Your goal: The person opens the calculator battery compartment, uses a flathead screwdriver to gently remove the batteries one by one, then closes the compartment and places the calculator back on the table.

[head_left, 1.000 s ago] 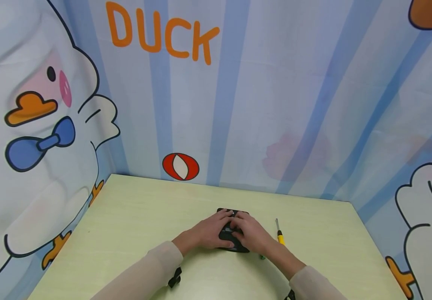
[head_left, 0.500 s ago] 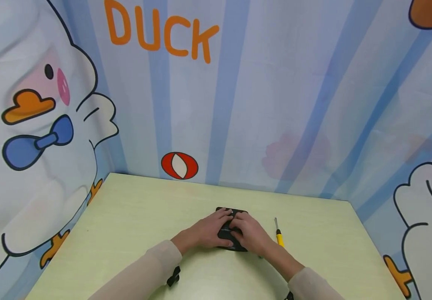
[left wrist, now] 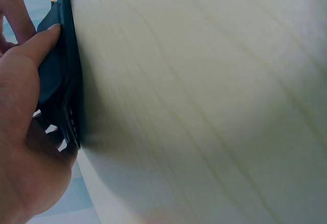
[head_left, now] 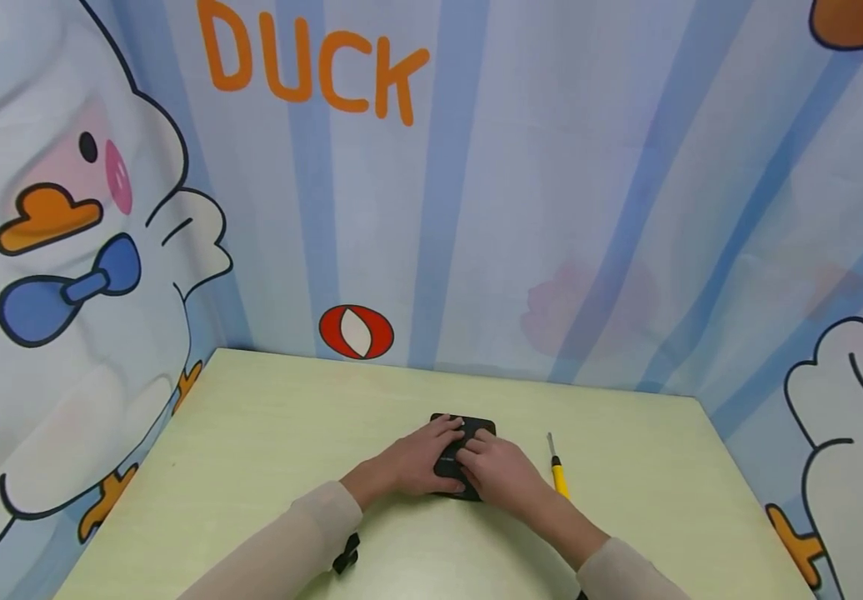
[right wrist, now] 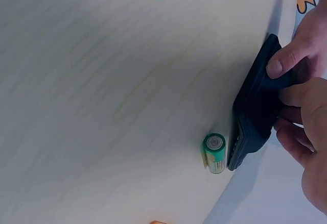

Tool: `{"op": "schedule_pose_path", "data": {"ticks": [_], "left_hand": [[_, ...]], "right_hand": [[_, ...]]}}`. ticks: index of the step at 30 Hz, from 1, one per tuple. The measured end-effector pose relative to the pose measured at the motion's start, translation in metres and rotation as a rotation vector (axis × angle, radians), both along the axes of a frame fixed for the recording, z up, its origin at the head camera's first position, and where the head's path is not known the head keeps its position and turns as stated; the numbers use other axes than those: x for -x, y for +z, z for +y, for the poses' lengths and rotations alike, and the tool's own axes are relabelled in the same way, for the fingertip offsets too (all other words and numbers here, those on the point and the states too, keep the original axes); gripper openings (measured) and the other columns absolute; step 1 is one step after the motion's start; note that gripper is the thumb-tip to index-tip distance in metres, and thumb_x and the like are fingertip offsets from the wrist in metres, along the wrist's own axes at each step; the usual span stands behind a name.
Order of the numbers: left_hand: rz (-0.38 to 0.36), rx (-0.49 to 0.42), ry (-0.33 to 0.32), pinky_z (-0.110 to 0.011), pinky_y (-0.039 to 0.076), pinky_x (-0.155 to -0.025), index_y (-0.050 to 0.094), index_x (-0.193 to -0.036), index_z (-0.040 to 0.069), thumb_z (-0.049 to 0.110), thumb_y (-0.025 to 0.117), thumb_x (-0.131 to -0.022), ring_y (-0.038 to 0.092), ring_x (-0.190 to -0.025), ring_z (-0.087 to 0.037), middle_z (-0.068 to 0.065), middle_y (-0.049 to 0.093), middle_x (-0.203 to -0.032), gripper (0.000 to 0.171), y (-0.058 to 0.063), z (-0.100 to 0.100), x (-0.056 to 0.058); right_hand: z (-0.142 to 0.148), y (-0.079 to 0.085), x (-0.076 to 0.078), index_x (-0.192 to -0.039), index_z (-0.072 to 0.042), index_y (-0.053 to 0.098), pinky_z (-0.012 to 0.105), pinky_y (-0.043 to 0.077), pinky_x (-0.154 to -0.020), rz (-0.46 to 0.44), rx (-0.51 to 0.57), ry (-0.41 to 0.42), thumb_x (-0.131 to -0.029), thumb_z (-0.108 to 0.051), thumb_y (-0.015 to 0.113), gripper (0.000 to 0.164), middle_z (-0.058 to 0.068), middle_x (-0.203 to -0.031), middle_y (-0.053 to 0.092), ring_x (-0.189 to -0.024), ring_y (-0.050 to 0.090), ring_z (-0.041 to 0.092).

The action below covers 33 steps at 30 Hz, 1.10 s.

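Note:
A black, flat device (head_left: 450, 457) with rounded corners lies on the table between both hands; its kind is not clear. My left hand (head_left: 426, 458) grips it from the left, fingers over the far part and thumb on the near part. The thumb lies on its upper face in the left wrist view. From the right, my right hand (head_left: 510, 475) touches the device with bent fingers; whether they pinch a part of it is hidden. Close beside the device, a green battery (right wrist: 214, 154) shows in the right wrist view, perhaps with another behind it.
A screwdriver (head_left: 557, 471) with a yellow and black handle lies right of the right hand, its tip pointing away. The pale table (head_left: 289, 417) ends at a duck-printed curtain (head_left: 514, 208). A sliver of orange (right wrist: 159, 222) shows at the right wrist view's bottom edge.
The right hand has shifted slightly on the device, and the device's visible face looks smoother than before. The green item near the right forearm is now hidden in the head view. My left hand stays put.

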State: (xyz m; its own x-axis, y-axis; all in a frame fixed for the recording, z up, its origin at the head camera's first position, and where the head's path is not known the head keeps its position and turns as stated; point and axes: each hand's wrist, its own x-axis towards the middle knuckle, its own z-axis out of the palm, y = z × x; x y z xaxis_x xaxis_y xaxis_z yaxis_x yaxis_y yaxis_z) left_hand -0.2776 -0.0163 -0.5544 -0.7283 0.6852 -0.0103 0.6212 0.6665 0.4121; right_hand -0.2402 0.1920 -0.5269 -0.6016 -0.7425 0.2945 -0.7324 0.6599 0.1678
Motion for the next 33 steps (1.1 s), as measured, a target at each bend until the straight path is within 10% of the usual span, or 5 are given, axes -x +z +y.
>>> {"op": "schedule_pose_path", "data": {"ticks": [9, 20, 33], "left_hand": [[0.005, 0.014, 0.005, -0.045, 0.031, -0.126, 0.038, -0.165, 0.009, 0.059, 0.071, -0.097, 0.022, -0.161, -0.027, -0.007, 0.031, -0.172, 0.090, 0.001, 0.001, -0.001], [0.058, 0.089, -0.007, -0.043, 0.031, -0.126, 0.040, -0.164, 0.009, 0.060, 0.066, -0.099, 0.024, -0.161, -0.027, -0.007, 0.032, -0.172, 0.087, 0.006, 0.002, 0.000], [0.228, 0.120, 0.030, -0.042, 0.042, -0.119, 0.056, -0.155, 0.014, 0.066, 0.059, -0.099, 0.047, -0.146, -0.025, -0.006, 0.050, -0.159, 0.076, 0.011, -0.004, 0.005]], "right_hand": [[0.004, 0.002, -0.003, -0.102, -0.014, 0.075, 0.032, 0.057, -0.079, -0.019, -0.025, -0.002, -0.093, -0.018, 0.083, 0.013, 0.000, -0.097, 0.076, -0.086, 0.057, 0.019], [0.019, 0.008, 0.010, -0.115, -0.011, 0.080, 0.046, 0.059, -0.091, -0.386, 0.297, -0.042, -0.098, -0.010, 0.077, 0.018, 0.002, -0.110, 0.078, -0.103, 0.068, 0.025], [0.032, 0.006, 0.010, -0.114, -0.006, 0.077, 0.027, 0.060, -0.077, -0.533, 0.533, -0.165, -0.099, -0.008, 0.076, 0.016, -0.001, -0.103, 0.071, -0.091, 0.069, 0.015]]}}
